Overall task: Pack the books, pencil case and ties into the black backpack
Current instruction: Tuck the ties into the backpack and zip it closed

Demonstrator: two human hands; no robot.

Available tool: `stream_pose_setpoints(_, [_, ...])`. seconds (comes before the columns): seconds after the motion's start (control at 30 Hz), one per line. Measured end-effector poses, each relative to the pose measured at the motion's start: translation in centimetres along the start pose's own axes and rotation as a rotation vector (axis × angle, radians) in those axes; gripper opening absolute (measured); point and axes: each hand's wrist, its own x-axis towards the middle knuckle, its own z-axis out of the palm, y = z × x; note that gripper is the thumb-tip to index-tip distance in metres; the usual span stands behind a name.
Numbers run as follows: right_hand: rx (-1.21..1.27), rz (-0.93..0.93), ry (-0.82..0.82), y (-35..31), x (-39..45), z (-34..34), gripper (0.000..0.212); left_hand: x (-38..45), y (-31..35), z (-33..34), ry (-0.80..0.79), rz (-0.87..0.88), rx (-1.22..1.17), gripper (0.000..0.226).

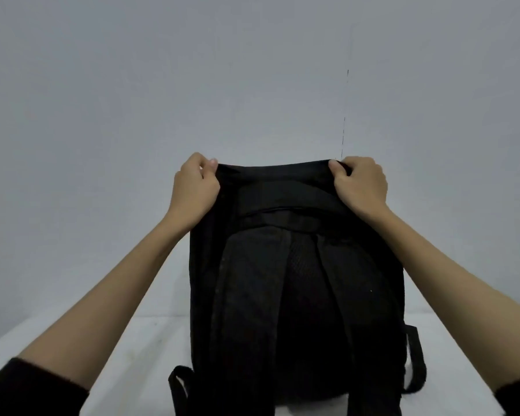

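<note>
The black backpack (294, 283) stands upright on the white table, its strap side facing me and its two shoulder straps hanging down the back panel. My left hand (192, 187) grips the top left corner of the bag, fingers curled over the fabric. At the top right corner, my right hand (359, 183) grips the fabric the same way. The top edge is stretched taut between both hands. No books, pencil case or ties are in view; the inside of the bag is hidden.
The white table (144, 349) runs beneath the bag to a plain grey wall (252, 85) just behind it. A thin vertical seam (344, 127) marks the wall above my right hand. Strap loops stick out at the bag's lower left and right.
</note>
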Motion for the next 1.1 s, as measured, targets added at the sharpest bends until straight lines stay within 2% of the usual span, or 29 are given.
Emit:
stream_pose_setpoints(0.2, [-0.246, 0.014, -0.229, 4.8, 4.9, 7.5, 0.033, 4.9, -7.4, 7.1, -0.142, -0.054, 0.27, 0.023])
stream_pose_setpoints(0.3, [-0.281, 0.002, -0.138, 5.5, 6.3, 7.9, 0.027, 6.5, -8.9, 9.3, -0.134, -0.055, 0.304, 0.021])
stream_pose_setpoints(0.4, [-0.311, -0.049, -0.008, 4.9, 5.6, 6.3, 0.04, 7.4, -10.1, 9.7, -0.123, -0.084, 0.238, 0.018])
stream_pose_setpoints(0.5, [-0.444, -0.017, -0.207, 4.5, 3.5, 5.5, 0.059, 7.8, -10.4, 8.6, 0.014, -0.113, 0.046, 0.02])
stream_pose_setpoints(0.57, [-0.493, 0.017, -0.329, 4.7, 2.4, 6.1, 0.062, 7.3, -9.8, 7.4, 0.092, -0.106, 0.051, 0.027])
stream_pose_setpoints(0.6, [-0.476, 0.038, -0.363, 4.7, 2.2, 6.5, 0.062, 6.8, -9.4, 6.9, 0.046, -0.128, 0.111, 0.039])
stream_pose_setpoints(0.67, [-0.415, 0.086, -0.442, 4.5, 2.0, 7.0, 0.061, 5.5, -8.5, 6.2, -0.197, -0.199, 0.302, 0.064])
stream_pose_setpoints(0.73, [-0.323, 0.125, -0.537, 4.4, 2.1, 7.5, 0.056, 4.5, -7.7, 5.9, -0.413, -0.275, 0.353, 0.073])
stream_pose_setpoints(0.83, [-0.048, 0.196, -0.578, 4.1, 2.3, 7.5, 0.044, 4.1, -6.4, 4.4, -0.629, -0.392, 0.052, 0.067])
stream_pose_setpoints(0.9, [0.123, 0.222, -0.446, 3.6, 2.5, 7.1, 0.043, 4.4, -6.2, 3.7, -0.701, -0.358, -0.063, 0.047])
stream_pose_setpoints(0.97, [0.132, 0.176, -0.268, 3.0, 2.7, 6.8, 0.045, 4.8, -6.5, 4.3, -0.578, -0.287, -0.043, 0.032])
stream_pose_setpoints(1.1, [0.07, 0.035, -0.036, 2.7, 2.3, 7.6, 0.039, 4.5, -6.6, 7.3, -0.156, -0.005, 0.12, 0.018])
